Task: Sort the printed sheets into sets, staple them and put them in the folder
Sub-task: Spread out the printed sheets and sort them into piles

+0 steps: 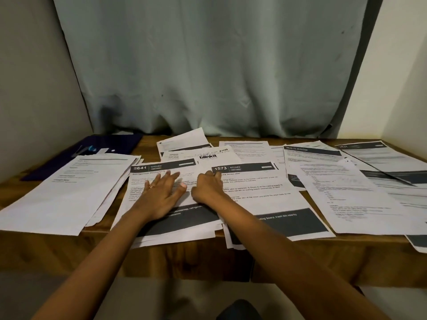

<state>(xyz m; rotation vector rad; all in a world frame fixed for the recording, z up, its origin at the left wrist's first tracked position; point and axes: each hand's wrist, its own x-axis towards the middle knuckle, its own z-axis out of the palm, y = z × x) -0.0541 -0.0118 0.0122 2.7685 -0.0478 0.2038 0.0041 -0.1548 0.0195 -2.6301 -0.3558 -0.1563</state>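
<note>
Printed sheets cover the wooden table (69,245). In the middle lies a sheet headed 2641 (147,172), and my left hand (163,192) presses flat on it with straight, spread fingers. Right of it lies a sheet headed 1573 (265,188). My right hand (208,187) rests at that sheet's left edge with curled fingers; whether it pinches the paper I cannot tell. A dark blue folder (69,155) lies at the back left, partly under a stack of white sheets (67,192). No stapler is visible.
A paper marked blinkit (208,155) and other sheets lie behind the two middle ones. More overlapping sheets (346,185) fill the right side, some hanging over the front edge. A grey-green curtain (208,65) hangs behind the table, with walls on both sides.
</note>
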